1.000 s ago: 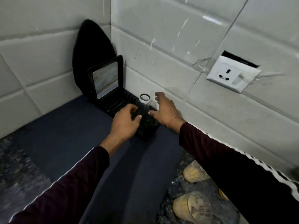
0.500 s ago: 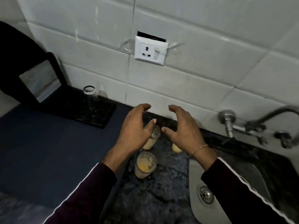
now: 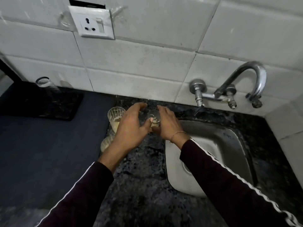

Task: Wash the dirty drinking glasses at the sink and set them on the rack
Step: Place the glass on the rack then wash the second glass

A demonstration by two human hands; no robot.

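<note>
Both hands, left hand point(image 3: 131, 126) and right hand point(image 3: 167, 123), cup the dirty glass point(image 3: 154, 117) (grip not clearly closed) left of the sink point(image 3: 229, 145); lift it upright.

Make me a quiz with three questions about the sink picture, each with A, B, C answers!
1. Where is the clear glass?
A. in the sink
B. on the black rack by the wall
C. under the tap

2. How many dirty glasses are in view?
A. three
B. one
C. six

3. Is water running from the tap?
A. yes, strongly
B. no water shows
C. it drips yellow

Answers: 1 B, it stands on the rack at far left. 2 A, one between the left hand and right hand, one beside them, one half hidden under the left wrist. 3 B, the sink shows no stream.
</note>
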